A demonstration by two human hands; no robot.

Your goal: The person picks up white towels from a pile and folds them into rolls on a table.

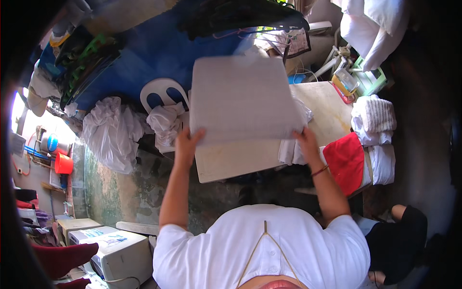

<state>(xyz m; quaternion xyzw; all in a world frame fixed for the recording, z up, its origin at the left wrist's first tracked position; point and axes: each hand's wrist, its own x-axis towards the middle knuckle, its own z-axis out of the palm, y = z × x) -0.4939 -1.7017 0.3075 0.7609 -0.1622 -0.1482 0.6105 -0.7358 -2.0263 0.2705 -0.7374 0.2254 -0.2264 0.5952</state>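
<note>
A flat, folded pale cloth (242, 99) is stretched into a near-rectangle in front of me, slightly blurred. My left hand (186, 144) grips its near left corner, thumb on top. At the near right corner, my right hand (306, 142) pinches the edge. The cloth spreads above a white table (234, 162) and hides part of its top; whether it touches the table I cannot tell. Beside my right hand, another folded white cloth (291, 150) lies partly covered at the table's edge.
Crumpled white cloth rests on a white plastic chair (155, 90), near a large white fabric bundle (112, 133). At right are a red cloth (344, 164) and a folded towel (375, 113). Washing machines (119, 253) stand lower left. A person in dark clothing (400, 242) sits lower right.
</note>
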